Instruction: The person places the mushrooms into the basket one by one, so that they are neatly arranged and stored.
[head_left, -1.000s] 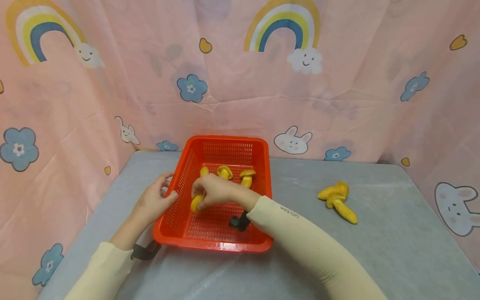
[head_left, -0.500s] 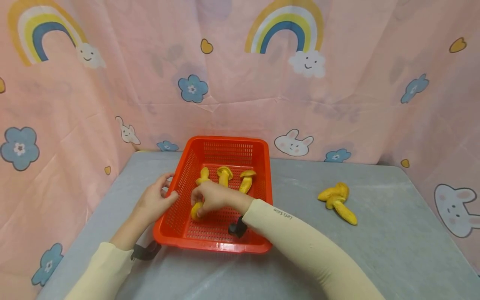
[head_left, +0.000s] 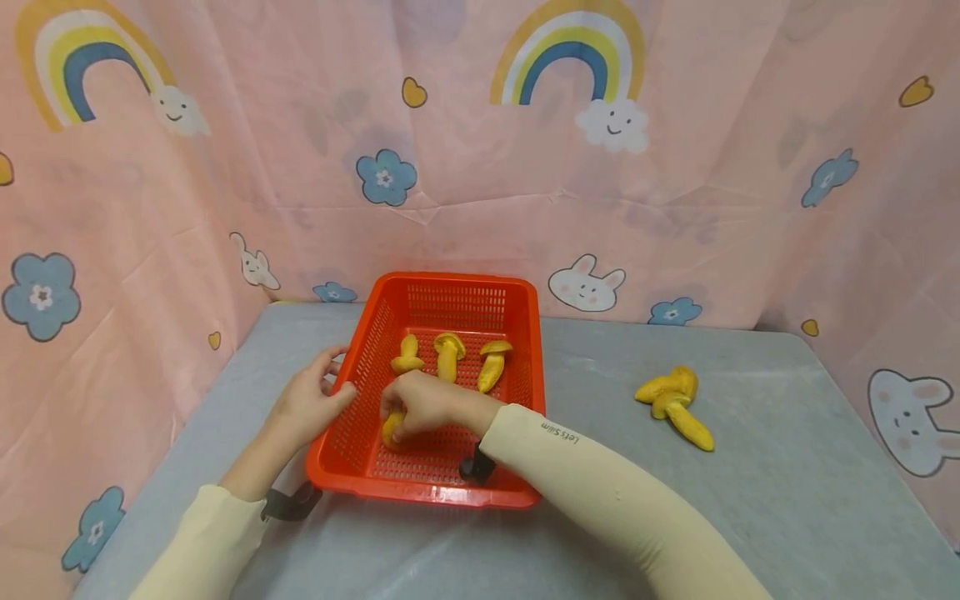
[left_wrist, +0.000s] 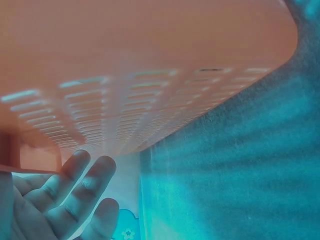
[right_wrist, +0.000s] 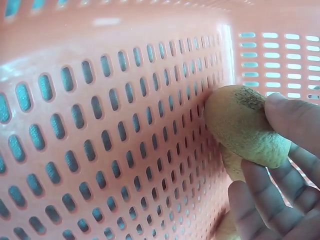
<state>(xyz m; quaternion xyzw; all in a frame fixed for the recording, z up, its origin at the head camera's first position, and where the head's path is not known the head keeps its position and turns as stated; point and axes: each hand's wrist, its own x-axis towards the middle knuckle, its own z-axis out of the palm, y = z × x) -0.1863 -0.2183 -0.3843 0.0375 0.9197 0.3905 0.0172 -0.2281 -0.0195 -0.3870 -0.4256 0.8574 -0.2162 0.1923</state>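
A red plastic basket (head_left: 423,492) with slotted walls stands on the grey table. My right hand (head_left: 425,404) reaches inside it and pinches a yellow mushroom (head_left: 391,431) near the left wall. The right wrist view shows thumb and fingers round this mushroom's rounded cap (right_wrist: 240,125), close to the basket wall. At the left side, outside the basket, my left hand (head_left: 306,407) touches the rim with relaxed fingers (left_wrist: 82,197). Farther back on the basket floor lie three more yellow mushrooms: left (head_left: 407,360), middle (head_left: 448,354) and right (head_left: 492,367).
Two yellow mushrooms lie on the table to the right, one (head_left: 686,423) touching the other (head_left: 667,383). A pink patterned cloth (head_left: 465,217) hangs behind the table and along its sides. A black wrist strap part (head_left: 477,467) hangs under the right wrist, over the basket.
My right hand has shifted slightly toward the basket's near side with the mushroom. The mushrooms behind it show more fully. My left hand has stayed in place.
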